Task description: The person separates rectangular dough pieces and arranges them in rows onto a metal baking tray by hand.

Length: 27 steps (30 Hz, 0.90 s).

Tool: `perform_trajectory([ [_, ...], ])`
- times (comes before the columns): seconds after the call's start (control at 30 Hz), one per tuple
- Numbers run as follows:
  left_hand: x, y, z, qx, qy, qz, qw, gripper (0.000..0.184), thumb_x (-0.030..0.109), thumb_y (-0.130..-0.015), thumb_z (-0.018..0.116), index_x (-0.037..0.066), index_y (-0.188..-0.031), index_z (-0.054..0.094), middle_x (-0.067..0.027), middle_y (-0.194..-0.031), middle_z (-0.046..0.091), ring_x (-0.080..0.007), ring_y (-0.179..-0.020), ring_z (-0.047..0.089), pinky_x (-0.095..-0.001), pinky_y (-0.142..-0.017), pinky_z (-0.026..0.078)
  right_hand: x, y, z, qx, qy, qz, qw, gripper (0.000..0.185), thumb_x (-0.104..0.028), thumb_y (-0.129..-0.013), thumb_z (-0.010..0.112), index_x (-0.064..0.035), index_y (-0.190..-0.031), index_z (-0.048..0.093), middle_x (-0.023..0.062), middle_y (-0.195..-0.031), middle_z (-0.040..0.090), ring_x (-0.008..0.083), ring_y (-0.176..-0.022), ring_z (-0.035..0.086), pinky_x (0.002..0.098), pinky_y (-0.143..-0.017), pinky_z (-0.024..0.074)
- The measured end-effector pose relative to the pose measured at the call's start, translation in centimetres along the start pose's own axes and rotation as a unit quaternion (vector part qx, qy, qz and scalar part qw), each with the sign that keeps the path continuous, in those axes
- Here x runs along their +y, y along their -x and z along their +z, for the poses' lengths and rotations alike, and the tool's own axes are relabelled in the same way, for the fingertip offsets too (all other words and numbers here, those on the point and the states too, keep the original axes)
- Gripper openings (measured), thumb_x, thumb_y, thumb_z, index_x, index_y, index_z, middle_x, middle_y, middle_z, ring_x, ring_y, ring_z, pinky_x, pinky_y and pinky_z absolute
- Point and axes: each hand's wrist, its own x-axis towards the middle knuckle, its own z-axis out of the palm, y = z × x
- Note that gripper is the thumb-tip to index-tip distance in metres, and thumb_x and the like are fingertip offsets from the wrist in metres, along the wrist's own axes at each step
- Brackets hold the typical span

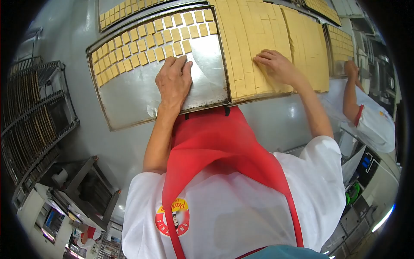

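My left hand is over a metal baking tray, its fingers bent and drawn together. Its fingertips are at the lower edge of the rows of small yellow dough pieces; whatever they grip is hidden under them. To the right lies a large yellow dough sheet, scored into strips and small rectangles. My right hand rests on that sheet with curled fingers pointing left, their tips against the cut dough. I cannot see what is between them.
Another dough slab adjoins the sheet on the right. More trays of pieces lie along the far side. At right, a co-worker's hand is beside a tray. A tray rack stands at left.
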Motion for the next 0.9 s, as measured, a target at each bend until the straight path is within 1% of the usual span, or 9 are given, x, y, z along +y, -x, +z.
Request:
perform_trajectory([
  [0.3, 0.8, 0.7, -0.8, 0.006, 0.025, -0.013, 1.0, 0.019, 0.018, -0.087, 0.08, 0.007, -0.102, 0.079, -0.0112, -0.089, 0.07, -0.032, -0.078, 0.07, -0.0416, -0.069, 0.055, 0.9, -3.1, -0.7, -0.103, 0.015, -0.045, 0.994, 0.032, 0.0, -0.076, 0.068, -0.0004, -0.108, 0.067, 0.0138, -0.1, 0.064, 0.0336, -0.11, 0.062, 0.0423, -0.094, 0.0529],
  [0.43, 0.7, 1.5, -1.0, -0.006, 0.046, -0.029, 0.999, 0.019, 0.019, -0.087, 0.08, 0.006, -0.102, 0.079, -0.0113, -0.089, 0.07, -0.0323, -0.077, 0.07, -0.0415, -0.069, 0.055, 1.8, -3.4, -0.6, -0.153, 0.005, 0.035, 0.988, 0.05, -0.003, -0.068, 0.079, -0.0032, -0.116, 0.066, 0.0177, -0.106, 0.068, 0.0407, -0.102, 0.065, 0.0465, -0.089, 0.054],
  [0.53, 0.9, 1.7, -1.2, -0.032, 0.12, -0.059, 0.99, 0.021, 0.017, -0.087, 0.08, 0.003, -0.103, 0.079, -0.0145, -0.089, 0.072, -0.0317, -0.075, 0.07, -0.0399, -0.068, 0.055, 1.2, -4.0, -1.4, -0.075, -0.064, 0.054, 0.994, 0.046, -0.007, -0.071, 0.082, -0.0051, -0.115, 0.07, 0.0141, -0.087, 0.065, 0.0324, -0.087, 0.066, 0.0407, -0.08, 0.0538],
  [0.6, 1.3, 1.6, -1.8, -0.08, 0.19, -0.094, 0.974, 0.026, 0.018, -0.088, 0.08, 0.0, -0.108, 0.079, -0.0174, -0.088, 0.075, -0.0273, -0.075, 0.072, -0.0366, -0.072, 0.057, -0.7, -4.0, -2.8, 0.037, -0.254, 0.215, 0.942, 0.042, -0.01, -0.079, 0.082, -0.0039, -0.119, 0.071, 0.0037, -0.078, 0.057, 0.0184, -0.078, 0.059, 0.0327, -0.072, 0.0504],
  [0.63, 1.5, 1.4, -1.8, -0.08, 0.19, -0.094, 0.974, 0.026, 0.018, -0.088, 0.08, 0.0, -0.108, 0.079, -0.0174, -0.088, 0.075, -0.0273, -0.075, 0.072, -0.0366, -0.072, 0.057, -1.9, -4.3, -2.6, 0.037, -0.254, 0.214, 0.942, 0.042, -0.01, -0.079, 0.082, -0.0039, -0.119, 0.071, 0.0037, -0.078, 0.057, 0.0184, -0.078, 0.059, 0.0327, -0.072, 0.0504],
  [0.7, 1.9, 1.1, -1.6, -0.126, 0.305, -0.15, 0.932, 0.032, 0.02, -0.089, 0.082, -0.001, -0.112, 0.078, -0.0139, -0.086, 0.077, -0.0209, -0.08, 0.073, -0.0337, -0.076, 0.059, -5.2, -5.4, -2.0, 0.166, -0.475, 0.166, 0.848, 0.038, -0.008, -0.088, 0.077, -0.0018, -0.125, 0.07, -0.0018, -0.084, 0.051, 0.0108, -0.079, 0.049, 0.0286, -0.076, 0.0511],
  [0.73, 2.1, 0.6, -2.0, -0.175, 0.355, -0.18, 0.9, 0.044, 0.02, -0.089, 0.084, -0.004, -0.124, 0.073, -0.0111, -0.094, 0.077, -0.0161, -0.087, 0.072, -0.0297, -0.08, 0.059, -8.0, -6.1, -2.6, 0.17, -0.536, 0.151, 0.813, 0.034, -0.001, -0.091, 0.072, -0.0002, -0.124, 0.07, -0.0025, -0.096, 0.061, 0.0101, -0.086, 0.057, 0.0292, -0.086, 0.0532],
  [0.83, 2.8, 0.0, -1.6, -0.149, 0.451, -0.168, 0.864, 0.057, 0.016, -0.087, 0.086, -0.006, -0.135, 0.065, -0.0115, -0.105, 0.075, -0.0144, -0.091, 0.07, -0.0264, -0.079, 0.059, -13.2, -8.2, -2.1, 0.146, -0.585, 0.106, 0.79, 0.037, 0.004, -0.09, 0.072, 0.0001, -0.127, 0.069, 0.0, -0.113, 0.065, 0.01, -0.094, 0.061, 0.0251, -0.091, 0.0517],
  [0.9, 2.3, -0.4, -2.2, -0.178, 0.453, -0.162, 0.858, 0.062, 0.014, -0.087, 0.087, -0.007, -0.14, 0.06, -0.0125, -0.113, 0.072, -0.0132, -0.094, 0.068, -0.0248, -0.079, 0.058, -15.0, -9.6, -0.4, 0.176, -0.595, 0.082, 0.78, 0.037, 0.004, -0.09, 0.072, 0.0012, -0.128, 0.069, 0.0009, -0.112, 0.066, 0.0102, -0.095, 0.063, 0.0262, -0.092, 0.053],
])
